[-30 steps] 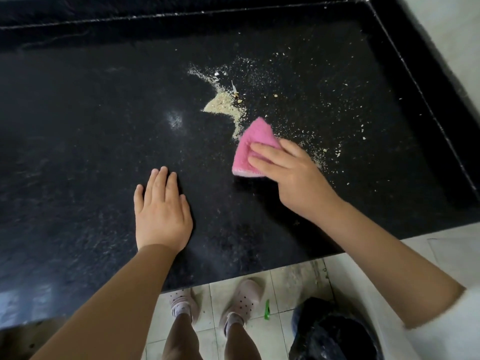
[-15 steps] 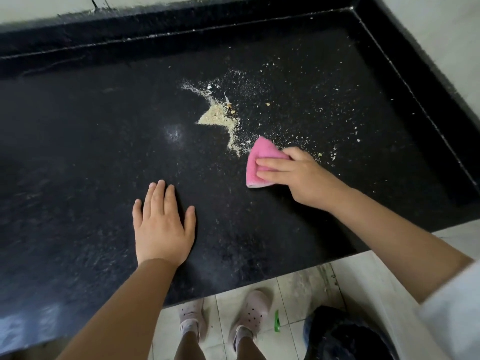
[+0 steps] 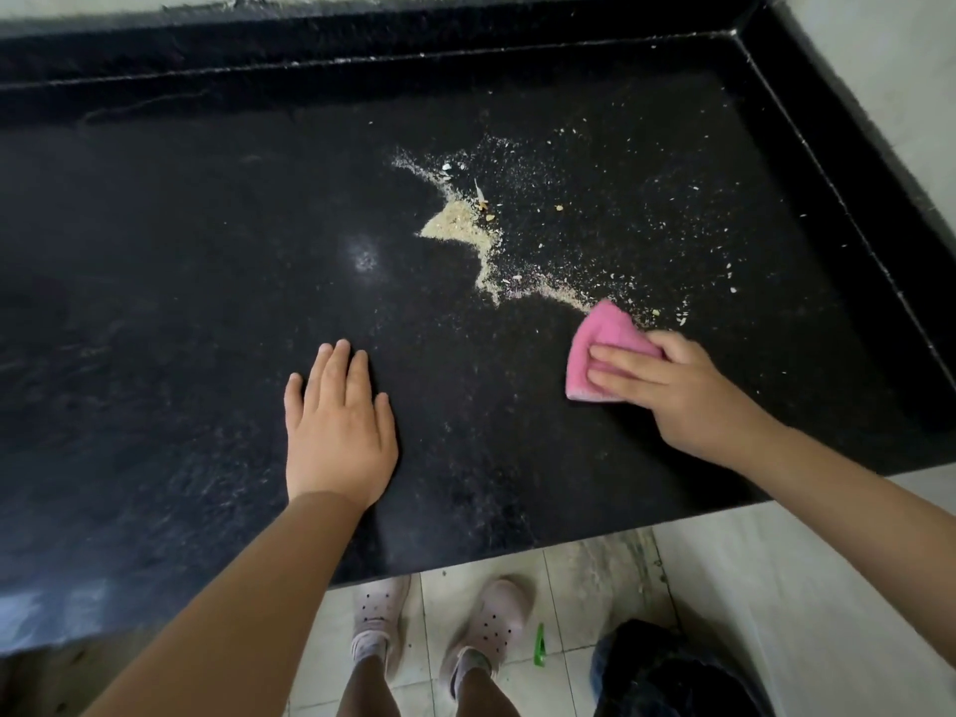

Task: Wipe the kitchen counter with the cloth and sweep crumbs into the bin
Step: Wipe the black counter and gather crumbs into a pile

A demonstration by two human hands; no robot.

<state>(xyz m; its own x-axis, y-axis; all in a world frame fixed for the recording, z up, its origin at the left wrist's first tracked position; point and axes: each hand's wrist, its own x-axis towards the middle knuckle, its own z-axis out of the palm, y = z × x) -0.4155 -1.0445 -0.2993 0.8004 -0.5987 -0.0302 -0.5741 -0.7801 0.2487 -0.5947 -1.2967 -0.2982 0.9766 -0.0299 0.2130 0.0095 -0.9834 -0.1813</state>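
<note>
A folded pink cloth (image 3: 600, 344) lies on the black stone counter (image 3: 181, 261), pressed down under the fingers of my right hand (image 3: 683, 395). Just beyond the cloth, a beige heap of crumbs (image 3: 458, 227) trails toward it, with finer crumbs (image 3: 621, 219) scattered to the right. My left hand (image 3: 336, 432) rests flat on the counter with fingers together, holding nothing, left of the cloth. A bin lined with a dark bag (image 3: 667, 670) stands on the floor below the counter's front edge, at the lower right.
A raised black rim (image 3: 807, 147) borders the counter at the back and right. A pale wall surface (image 3: 879, 69) lies beyond it. On the tiled floor are my feet in pale clogs (image 3: 491, 628) and a small green object (image 3: 539, 645).
My right hand has drawn the pink cloth back toward the front right, away from the crumb heap. My left hand has stayed flat in place.
</note>
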